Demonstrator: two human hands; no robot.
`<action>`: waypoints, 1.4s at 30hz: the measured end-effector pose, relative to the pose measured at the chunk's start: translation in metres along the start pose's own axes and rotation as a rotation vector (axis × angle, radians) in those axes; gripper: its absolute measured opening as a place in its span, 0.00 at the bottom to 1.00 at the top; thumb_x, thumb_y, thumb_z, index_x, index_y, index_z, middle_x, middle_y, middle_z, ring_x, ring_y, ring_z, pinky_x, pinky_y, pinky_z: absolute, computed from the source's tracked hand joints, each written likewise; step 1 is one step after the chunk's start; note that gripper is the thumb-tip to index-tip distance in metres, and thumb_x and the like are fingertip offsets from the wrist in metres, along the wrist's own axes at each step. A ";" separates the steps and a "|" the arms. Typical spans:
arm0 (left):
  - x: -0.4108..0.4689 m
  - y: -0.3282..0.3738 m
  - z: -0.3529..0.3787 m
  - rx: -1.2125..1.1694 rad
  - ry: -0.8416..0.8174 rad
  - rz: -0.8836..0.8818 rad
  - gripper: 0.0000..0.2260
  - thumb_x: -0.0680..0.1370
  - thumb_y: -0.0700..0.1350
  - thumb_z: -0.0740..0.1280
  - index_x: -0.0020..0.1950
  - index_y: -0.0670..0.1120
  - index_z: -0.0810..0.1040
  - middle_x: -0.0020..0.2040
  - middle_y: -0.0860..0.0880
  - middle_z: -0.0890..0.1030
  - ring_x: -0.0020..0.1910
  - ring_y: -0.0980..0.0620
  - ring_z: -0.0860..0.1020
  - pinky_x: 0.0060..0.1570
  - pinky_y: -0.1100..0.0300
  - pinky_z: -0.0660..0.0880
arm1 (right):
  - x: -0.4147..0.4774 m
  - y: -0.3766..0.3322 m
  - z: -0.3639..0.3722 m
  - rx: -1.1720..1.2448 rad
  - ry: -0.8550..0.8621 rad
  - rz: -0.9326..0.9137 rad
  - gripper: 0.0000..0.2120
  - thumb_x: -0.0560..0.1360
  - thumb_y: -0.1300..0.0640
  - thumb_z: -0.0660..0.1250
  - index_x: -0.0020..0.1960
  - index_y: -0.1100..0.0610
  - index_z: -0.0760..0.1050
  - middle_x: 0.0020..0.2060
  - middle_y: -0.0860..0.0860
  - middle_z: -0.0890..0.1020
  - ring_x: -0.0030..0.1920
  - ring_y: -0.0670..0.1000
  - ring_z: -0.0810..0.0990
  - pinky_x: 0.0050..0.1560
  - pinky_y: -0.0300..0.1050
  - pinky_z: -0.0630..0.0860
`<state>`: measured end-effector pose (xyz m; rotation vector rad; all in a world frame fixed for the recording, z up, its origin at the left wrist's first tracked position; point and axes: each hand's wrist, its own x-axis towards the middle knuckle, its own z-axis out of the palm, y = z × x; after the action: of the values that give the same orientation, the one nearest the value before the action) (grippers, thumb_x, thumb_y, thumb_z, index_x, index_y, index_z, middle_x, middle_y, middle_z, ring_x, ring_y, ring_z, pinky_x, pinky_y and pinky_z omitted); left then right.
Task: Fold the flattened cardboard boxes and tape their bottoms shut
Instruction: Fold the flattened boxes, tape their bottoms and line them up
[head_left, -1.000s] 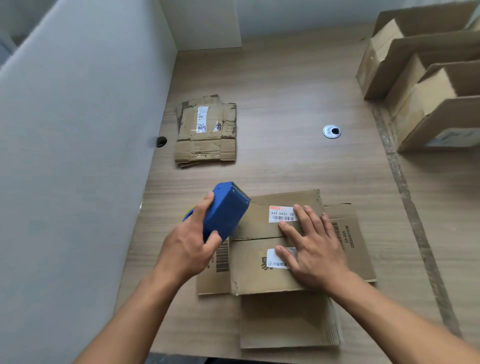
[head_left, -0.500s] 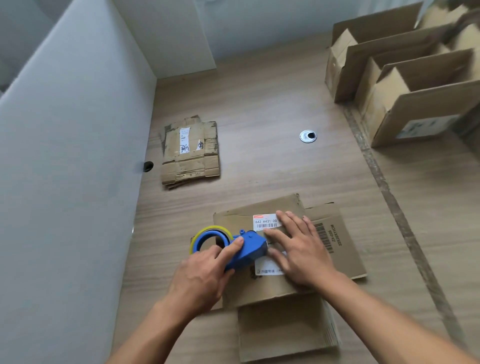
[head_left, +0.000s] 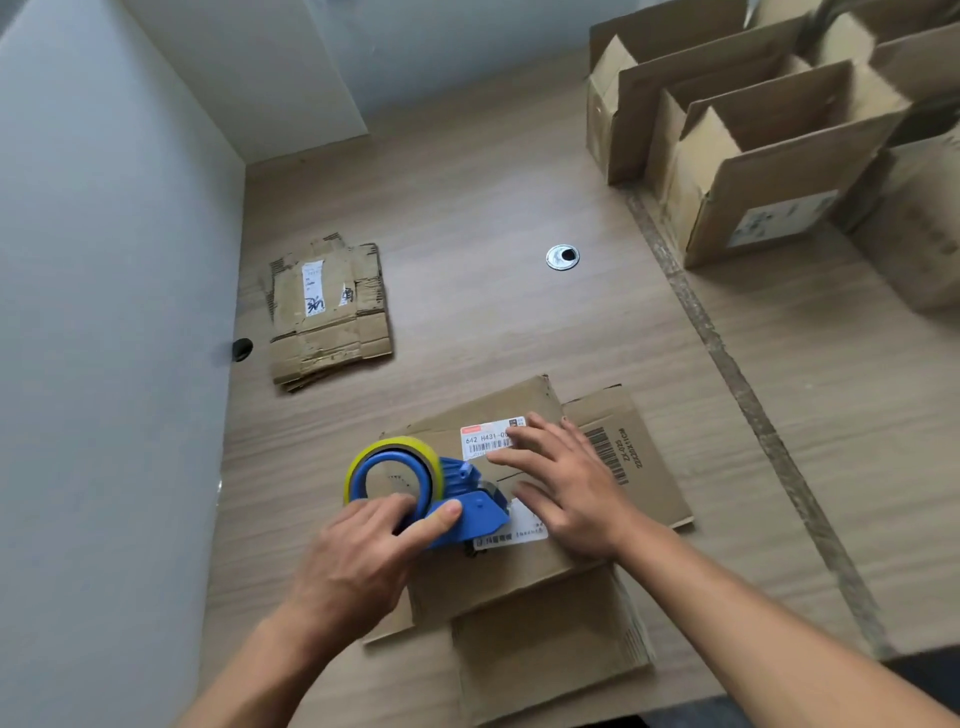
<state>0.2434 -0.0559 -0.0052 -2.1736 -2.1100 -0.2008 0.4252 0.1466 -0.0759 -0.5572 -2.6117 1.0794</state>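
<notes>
Wooden tabletop (head_left: 493, 208) between pale walls. At 1 o'clock, erected open boxes (head_left: 753, 171) are blurred and cut off by the frame, their insides mostly hidden. At 6 o'clock lies the cardboard box (head_left: 519, 577). The left hand (head_left: 358, 561) grips the blue tape dispenser (head_left: 467, 514) on its seam. The right hand (head_left: 566, 493), fingers spread flat, presses the flaps and covers the end of a label (head_left: 485, 439) reading "642 H431-0". A flattened stack (head_left: 327, 317) lies at 10 o'clock.

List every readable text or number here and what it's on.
"642 H431-0": white label on the box being taped, end hidden by the right hand.
"ZX-025", "22X20X11CM", roughly: printed on its right flap.
Lower label, label on flattened stack, label on assembled box: too blurred.
</notes>
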 end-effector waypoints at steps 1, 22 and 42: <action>0.000 -0.001 0.002 0.011 0.013 0.010 0.23 0.75 0.44 0.64 0.70 0.55 0.69 0.42 0.48 0.78 0.34 0.47 0.76 0.34 0.57 0.72 | 0.000 0.000 -0.001 0.013 -0.001 -0.002 0.21 0.78 0.42 0.56 0.70 0.36 0.68 0.73 0.44 0.69 0.78 0.47 0.55 0.78 0.48 0.42; 0.023 -0.006 -0.005 -0.102 -0.130 -0.042 0.23 0.75 0.54 0.60 0.70 0.55 0.68 0.41 0.53 0.79 0.32 0.49 0.75 0.30 0.60 0.70 | 0.012 -0.010 -0.019 0.253 -0.088 0.170 0.25 0.69 0.31 0.58 0.55 0.43 0.82 0.67 0.40 0.75 0.74 0.36 0.55 0.76 0.44 0.42; 0.029 -0.006 -0.008 -0.184 -0.352 -0.184 0.31 0.73 0.57 0.66 0.74 0.63 0.60 0.46 0.57 0.78 0.36 0.49 0.78 0.30 0.56 0.73 | -0.023 0.037 -0.077 0.933 0.196 0.823 0.09 0.82 0.61 0.62 0.43 0.60 0.73 0.43 0.58 0.81 0.42 0.49 0.82 0.41 0.40 0.77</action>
<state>0.2375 -0.0291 0.0078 -2.2509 -2.5804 -0.0261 0.4839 0.2087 -0.0514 -1.3900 -1.3923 2.1090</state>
